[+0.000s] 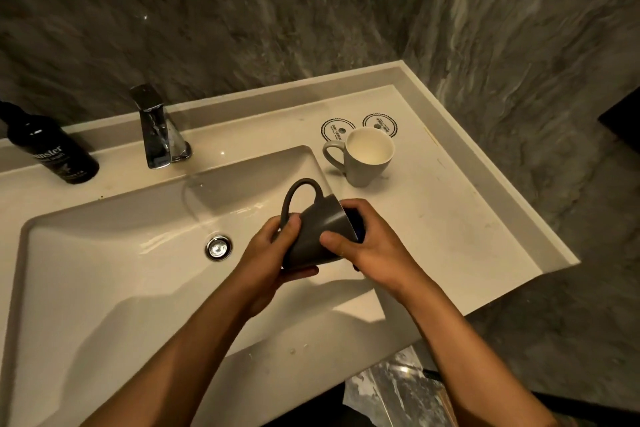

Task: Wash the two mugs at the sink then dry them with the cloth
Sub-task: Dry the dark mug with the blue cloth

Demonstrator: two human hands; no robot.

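A dark grey mug (pixel 317 230) lies tilted on its side over the right end of the sink basin (pixel 104 270), handle up and mouth facing right. My left hand (pixel 273 253) grips its base. My right hand (pixel 367 239) is at its mouth with a dark blue cloth (pixel 360 227) tucked inside; only a small part of the cloth shows. A light grey mug (pixel 367 158) with a white inside stands upright on the counter (pixel 450 218) to the right of the basin, handle pointing left.
A chrome tap (pixel 157 130) stands behind the basin and no water runs from it. A black bottle (pixel 52 149) sits at the back left. The drain (pixel 218 247) is in the basin's middle. Two round coasters (pixel 379 123) lie behind the light mug. Stone walls close the back and right.
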